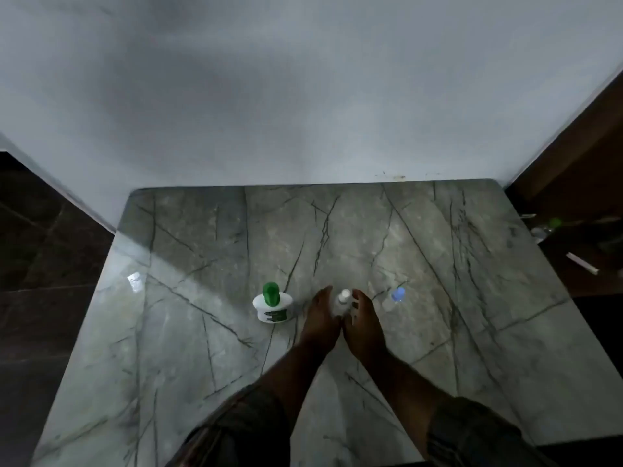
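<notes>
A small clear bottle with a white cap [343, 299] stands upright near the middle of the grey marble table [202, 264]. My left hand [321, 316] wraps its left side and my right hand [361, 318] wraps its right side, so both hold it between them. The lower part of the bottle is hidden by my fingers. To the left stands a white bottle with a green cap [272, 303]. To the right stands a clear bottle with a blue cap [397, 295], its body hard to make out.
A pale wall runs right behind the table's far edge. Dark floor lies to the left. At the right, a dark surface holds a green-capped object [554, 223] and a white stick [582, 263].
</notes>
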Tool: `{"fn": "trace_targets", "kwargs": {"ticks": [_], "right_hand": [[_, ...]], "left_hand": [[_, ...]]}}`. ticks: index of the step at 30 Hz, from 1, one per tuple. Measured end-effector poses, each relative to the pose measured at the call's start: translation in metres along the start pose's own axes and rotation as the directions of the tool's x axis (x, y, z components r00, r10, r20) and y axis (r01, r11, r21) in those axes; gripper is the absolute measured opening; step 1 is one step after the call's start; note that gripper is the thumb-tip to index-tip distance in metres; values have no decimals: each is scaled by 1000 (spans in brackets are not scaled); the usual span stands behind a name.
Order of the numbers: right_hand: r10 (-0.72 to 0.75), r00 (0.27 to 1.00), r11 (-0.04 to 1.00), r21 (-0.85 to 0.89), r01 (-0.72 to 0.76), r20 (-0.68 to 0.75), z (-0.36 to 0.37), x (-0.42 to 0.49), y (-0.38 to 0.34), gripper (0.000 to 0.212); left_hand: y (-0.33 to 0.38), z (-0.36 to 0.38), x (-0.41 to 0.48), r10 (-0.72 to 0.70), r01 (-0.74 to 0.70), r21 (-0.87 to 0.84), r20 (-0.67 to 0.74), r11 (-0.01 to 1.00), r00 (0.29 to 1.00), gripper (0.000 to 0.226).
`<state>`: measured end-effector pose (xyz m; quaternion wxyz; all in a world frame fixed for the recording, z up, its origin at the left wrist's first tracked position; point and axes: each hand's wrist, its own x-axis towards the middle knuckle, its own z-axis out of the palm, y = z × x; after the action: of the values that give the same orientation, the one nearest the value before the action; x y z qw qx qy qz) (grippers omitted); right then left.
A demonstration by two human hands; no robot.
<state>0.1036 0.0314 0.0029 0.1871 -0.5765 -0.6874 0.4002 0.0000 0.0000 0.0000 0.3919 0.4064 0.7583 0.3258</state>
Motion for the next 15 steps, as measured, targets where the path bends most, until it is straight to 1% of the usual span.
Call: {"fn": "trace_targets", "kwargs": {"ticks": [2,4,6,8,12,13,15], "right_hand": [[18,1000,999,34,-17,-6,2,6,0,53],[30,1000,998,51,-29,-9,5,8,1,44],[34,999,999,43,-33,-34,9,9,4,38],[32,998,999,23,-31,-49,11,11,6,34],[32,998,999,5,-32,-50,11,10,7,31],[32,998,999,2,-32,-46,9,9,6,31],[17,999,1000,-3,-18,-43,5,4,3,33]], "left_hand": [[1,3,9,1,-1,-39,-1,999,1000,52],[1,6,14,39,-41,-87,-20,995,999,35],[-1,8,15,40,-46,-142,-44,989,998,22],[-3,11,16,59,-65,-164,-43,984,997,20],[-7,15,18,47,-48,-125,-10,991,999,30],[-7,14,17,44,-44,-140,1,989,999,30],[-4,11,10,76,-75,-159,-2,984,997,28]]}}
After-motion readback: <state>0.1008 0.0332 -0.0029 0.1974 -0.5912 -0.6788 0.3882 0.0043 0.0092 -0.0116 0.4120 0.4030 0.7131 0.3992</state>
